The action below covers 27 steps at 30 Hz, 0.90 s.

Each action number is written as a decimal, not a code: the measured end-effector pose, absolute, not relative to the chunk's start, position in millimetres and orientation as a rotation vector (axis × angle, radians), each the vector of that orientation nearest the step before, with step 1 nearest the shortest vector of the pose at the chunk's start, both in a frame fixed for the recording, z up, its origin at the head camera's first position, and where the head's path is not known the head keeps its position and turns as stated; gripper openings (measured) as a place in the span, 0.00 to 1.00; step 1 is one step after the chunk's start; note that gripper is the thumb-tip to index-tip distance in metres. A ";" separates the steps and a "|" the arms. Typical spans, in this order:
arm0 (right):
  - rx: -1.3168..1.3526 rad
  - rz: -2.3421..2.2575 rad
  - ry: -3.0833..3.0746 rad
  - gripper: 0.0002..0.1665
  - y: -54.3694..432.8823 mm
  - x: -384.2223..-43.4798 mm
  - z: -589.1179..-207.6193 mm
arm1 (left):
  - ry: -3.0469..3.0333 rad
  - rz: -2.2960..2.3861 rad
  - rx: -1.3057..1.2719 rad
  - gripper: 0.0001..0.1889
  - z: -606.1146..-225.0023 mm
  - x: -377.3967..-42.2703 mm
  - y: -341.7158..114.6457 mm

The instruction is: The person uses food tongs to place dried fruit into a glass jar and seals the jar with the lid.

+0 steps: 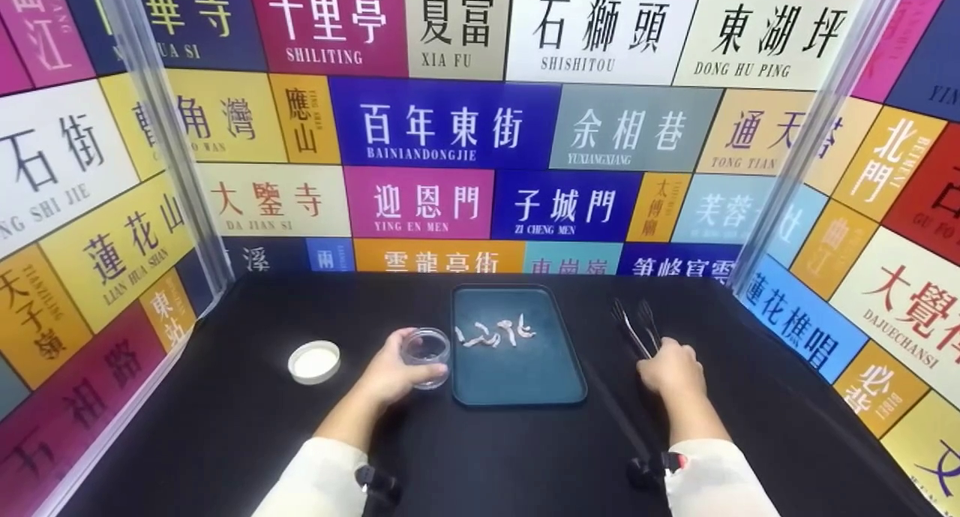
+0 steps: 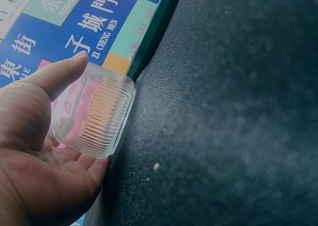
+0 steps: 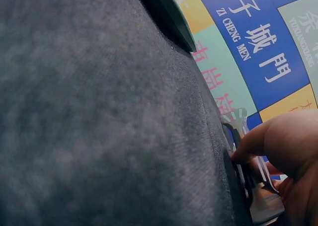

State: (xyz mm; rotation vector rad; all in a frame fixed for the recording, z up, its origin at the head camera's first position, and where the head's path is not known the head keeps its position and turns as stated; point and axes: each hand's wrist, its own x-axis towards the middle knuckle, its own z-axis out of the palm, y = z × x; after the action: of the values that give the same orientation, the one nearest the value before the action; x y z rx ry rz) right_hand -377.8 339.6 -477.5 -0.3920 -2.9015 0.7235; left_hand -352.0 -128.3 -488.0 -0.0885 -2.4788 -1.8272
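Note:
My left hand grips a small clear jar, its thumb on one side and fingers round the other. In the left wrist view the jar shows ribbed walls and stands on the black cloth. Just right of it lies a dark teal tray, with several pale, curled pieces in a row across it. Right of the tray, my right hand holds metal tongs by the handle end. Their spread tips point away from me, and the right wrist view shows thumb and fingers around the tongs.
A round whitish lid lies on the black table cloth to the left of the jar. Behind the table rises a wall of coloured name panels, with clear plastic strips at both corners.

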 end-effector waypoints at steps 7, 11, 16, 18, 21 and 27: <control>-0.409 0.778 -2.879 0.47 338.1 -378.6 -477.0 | -2.485 -1.825 -0.085 0.49 -487.1 -351.5 -128.3; -0.387 0.829 -2.821 0.45 334.7 -380.6 -475.8 | -2.481 -1.835 -0.086 0.49 -488.0 -352.2 -128.3; -0.321 0.875 -2.737 0.43 326.5 -382.3 -473.7 | -2.487 -1.823 -0.080 0.50 -488.3 -352.8 -128.8; -0.292 0.867 -2.732 0.41 323.4 -383.2 -473.3 | -2.490 -1.819 -0.074 0.50 -488.2 -352.8 -128.8; -0.250 0.847 -2.744 0.40 319.1 -384.0 -472.1 | -2.494 -1.812 -0.071 0.49 -488.5 -352.8 -128.5; -0.167 0.839 -2.762 0.39 307.4 -383.5 -466.6 | -2.499 -1.804 -0.071 0.49 -487.4 -352.4 -128.2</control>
State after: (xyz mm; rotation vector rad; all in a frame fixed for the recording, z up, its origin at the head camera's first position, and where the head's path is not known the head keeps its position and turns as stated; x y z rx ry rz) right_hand -383.5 307.4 -466.6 -0.1667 -2.7619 0.8390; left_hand -352.4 -128.2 -487.4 -0.0713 -2.4995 -1.8043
